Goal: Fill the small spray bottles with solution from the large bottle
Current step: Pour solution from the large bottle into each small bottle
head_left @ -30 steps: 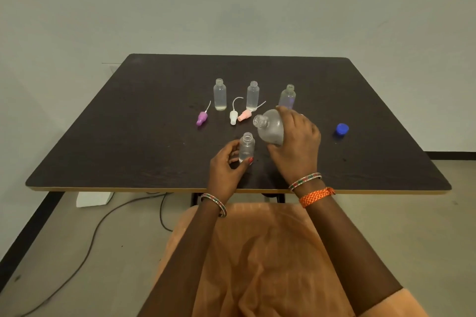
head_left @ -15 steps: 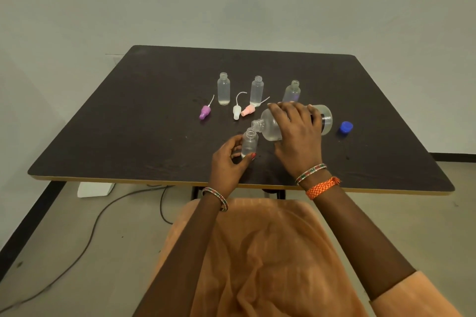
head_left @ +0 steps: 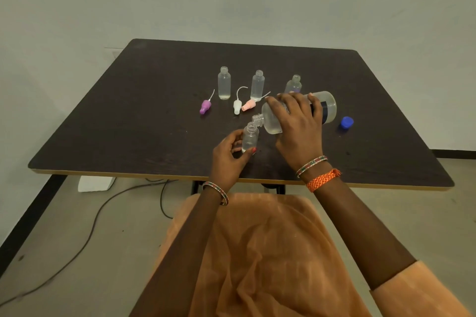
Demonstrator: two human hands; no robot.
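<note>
near the front edge of the dark table (head_left: 128,136), the left hand (head_left: 228,159) steadies a small spray bottle (head_left: 249,137) that stands upright, thumb and fingers curled round its lower half. just right of it the right hand (head_left: 298,123) is wrapped over the large bottle (head_left: 327,107), fingers curled across its body, tipping it almost onto its side so the open neck sits just above and touching close to the small bottle's mouth. whether liquid is running at this instant is too fine to tell; the small bottle looks to hold only a little at its bottom.

to do this pour well, i judge the neck of the large bottle should stay right over the small mouth, with the tilt raised slowly so the stream stays thin. the left hand should keep the small bottle pressed down and upright, since it is light and would tip easily. level off the large bottle before the small one reaches its neck.

farther back three more small bottles (head_left: 224,83) stand in a row, uncapped, each with a little liquid low down as far as can be seen. between them and the hands lie a purple nozzle (head_left: 205,107), a white nozzle (head_left: 237,107) and a pink nozzle (head_left: 248,105). a blue cap (head_left: 346,122) rests at the right, near the large bottle's base.
</note>
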